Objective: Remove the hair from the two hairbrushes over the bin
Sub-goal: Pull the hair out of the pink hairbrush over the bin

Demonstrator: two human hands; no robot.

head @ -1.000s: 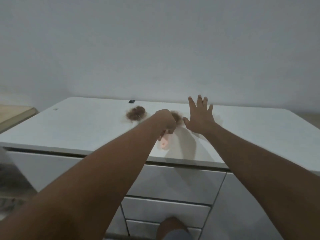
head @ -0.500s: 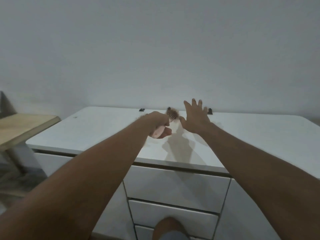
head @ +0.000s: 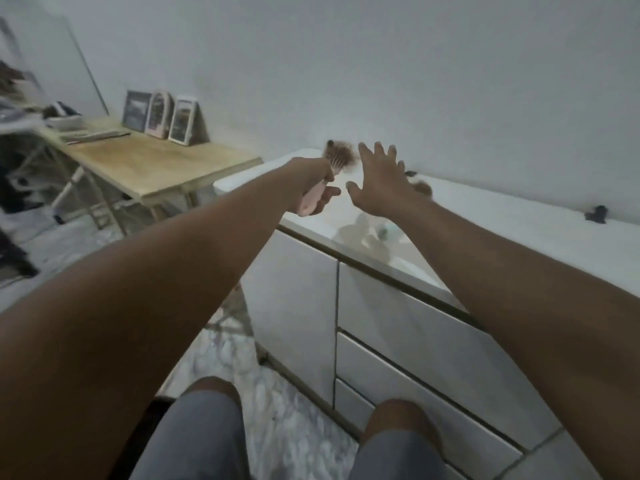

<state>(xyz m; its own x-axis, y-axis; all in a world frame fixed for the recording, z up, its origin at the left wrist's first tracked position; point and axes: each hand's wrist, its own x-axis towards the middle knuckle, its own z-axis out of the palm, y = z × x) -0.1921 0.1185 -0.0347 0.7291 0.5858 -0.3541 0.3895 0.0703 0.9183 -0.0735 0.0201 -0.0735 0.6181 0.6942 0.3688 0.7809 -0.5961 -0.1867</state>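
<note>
My left hand (head: 317,183) grips the pink handle of a hairbrush (head: 337,160), held up above the left end of the white dresser (head: 519,230). A clump of brown hair fills the brush's bristles. My right hand (head: 379,178) is open with fingers spread, just right of the brush and apart from it. Behind my right hand a second hairy brush (head: 422,187) lies on the dresser top, mostly hidden; a pale green bit under my forearm (head: 384,232) may be its handle. No bin is in view.
A wooden table (head: 149,168) stands left of the dresser with photo frames (head: 161,117) at its back. A small black object (head: 596,213) sits far right on the dresser top. Drawer fronts (head: 415,341) face me, my knees (head: 398,417) below; marbled floor between.
The view has swung left and down, bringing the wooden table into sight. My left hand lifted the pink brush off the dresser top and moved it left; my right hand stayed open beside it.
</note>
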